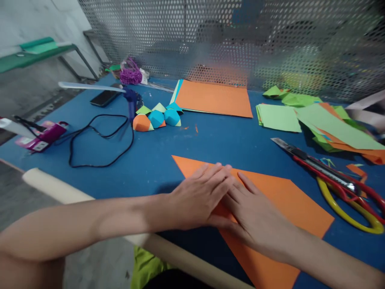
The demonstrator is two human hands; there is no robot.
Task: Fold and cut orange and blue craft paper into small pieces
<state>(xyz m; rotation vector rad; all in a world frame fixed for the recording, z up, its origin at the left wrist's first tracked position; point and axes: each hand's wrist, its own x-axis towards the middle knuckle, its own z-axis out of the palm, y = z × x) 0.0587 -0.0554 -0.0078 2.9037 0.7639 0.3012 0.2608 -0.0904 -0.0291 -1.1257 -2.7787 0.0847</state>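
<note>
An orange paper sheet (pixel 279 196), with a slanted folded-looking outline, lies on the blue table near its front edge. My left hand (pixel 201 196) presses on the sheet's upper left part, its fingers stretched out and partly over the other hand's fingertips. Flat on the same paper rests my right hand (pixel 252 208), fingers extended and thumb pointing to the left. The two hands touch each other. What lies right under the palms is hidden.
Scissors (pixel 349 208) and a box cutter (pixel 319 164) lie at the right, below green and orange papers (pixel 339 124). Behind are an orange stack (pixel 215 98) and folded paper pieces (pixel 156 119). A glue gun (pixel 130 100), black cable (pixel 90 165) and phone (pixel 105 96) sit left.
</note>
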